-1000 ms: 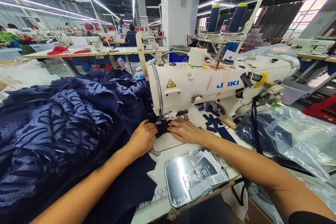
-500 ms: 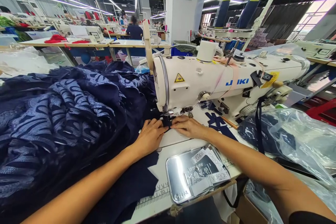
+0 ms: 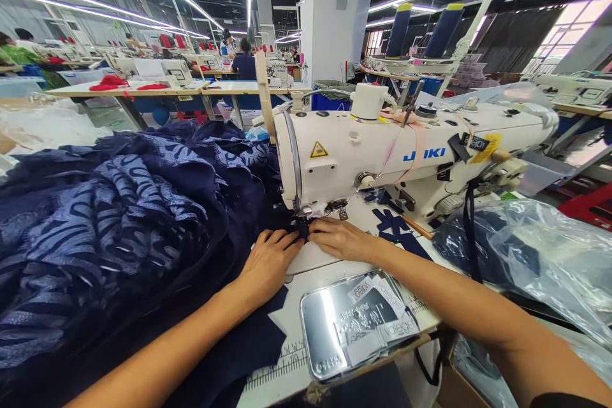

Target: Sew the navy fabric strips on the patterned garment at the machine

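Dark navy fabric (image 3: 302,227) lies under the needle area of a white sewing machine (image 3: 329,140). My left hand (image 3: 272,261) bears down on it just left of the presser foot, fingers close together and gripping the cloth. From the right, my right hand (image 3: 342,239) pinches the fabric's edge beside the foot. Both sets of fingertips are near each other; the needle and the stitching spot are too dark to make out. A large heap of navy fabric with pale blue lace patterns (image 3: 119,204) spreads to the left of the machine.
A metal tin lid (image 3: 329,325) with white and black labels lies at the table's front. Navy fabric strips (image 3: 392,223) rest beside the machine's base. Clear plastic bags (image 3: 549,248) are at right. Two navy thread cones (image 3: 444,32) stand behind. Other people work at distant tables.
The view has shifted slightly, so the machine appears a little lower and further left. Both hands stay at the fabric by the presser foot, with little visible movement.
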Motion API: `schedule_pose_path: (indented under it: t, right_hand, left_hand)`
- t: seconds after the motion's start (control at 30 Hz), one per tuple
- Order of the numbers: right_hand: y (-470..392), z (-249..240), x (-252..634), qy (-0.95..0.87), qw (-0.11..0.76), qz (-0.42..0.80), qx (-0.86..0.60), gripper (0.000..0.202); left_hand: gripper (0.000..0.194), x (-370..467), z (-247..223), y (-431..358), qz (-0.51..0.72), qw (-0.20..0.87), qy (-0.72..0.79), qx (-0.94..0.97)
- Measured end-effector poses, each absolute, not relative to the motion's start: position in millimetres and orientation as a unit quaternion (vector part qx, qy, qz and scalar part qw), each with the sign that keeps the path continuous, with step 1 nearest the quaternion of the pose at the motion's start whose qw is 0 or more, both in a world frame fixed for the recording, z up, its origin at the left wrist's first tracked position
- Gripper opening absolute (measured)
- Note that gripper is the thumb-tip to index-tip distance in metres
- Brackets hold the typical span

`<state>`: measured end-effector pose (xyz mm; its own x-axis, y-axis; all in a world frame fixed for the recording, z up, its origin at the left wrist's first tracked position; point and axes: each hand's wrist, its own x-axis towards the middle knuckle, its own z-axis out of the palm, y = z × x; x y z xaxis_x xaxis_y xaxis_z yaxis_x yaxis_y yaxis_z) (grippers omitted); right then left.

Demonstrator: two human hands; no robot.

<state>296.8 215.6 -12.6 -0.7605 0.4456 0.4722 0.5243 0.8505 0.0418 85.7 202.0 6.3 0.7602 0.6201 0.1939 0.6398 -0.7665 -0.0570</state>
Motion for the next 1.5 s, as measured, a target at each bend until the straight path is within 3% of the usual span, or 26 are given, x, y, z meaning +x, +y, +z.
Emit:
schedule_pose_path:
  t: [0.27,1.0,1.33,1.5]
  right_hand:
    - [211,-13,293,-0.924,0.235,-0.1,-0.284,0.023]
    - [215,-15,290,-0.916,0.228,-0.088,-0.318,0.024]
    - [227,-19,297,-0.89,0.303,0.016,-0.341,0.023]
    - [252,-28,290,-0.835,0.309,0.062,-0.452,0.019]
  left_hand:
    - [0.041,79,14,216,-0.078,0.009,-0.301,-0.95]
    - [0.045,77,11,232,-0.084,0.004,-0.297,-0.951]
    - [0.05,78,12,254,-0.068,0.011,-0.293,-0.953]
    - [0.053,78,11,263,-0.092,0.02,-0.283,-0.955]
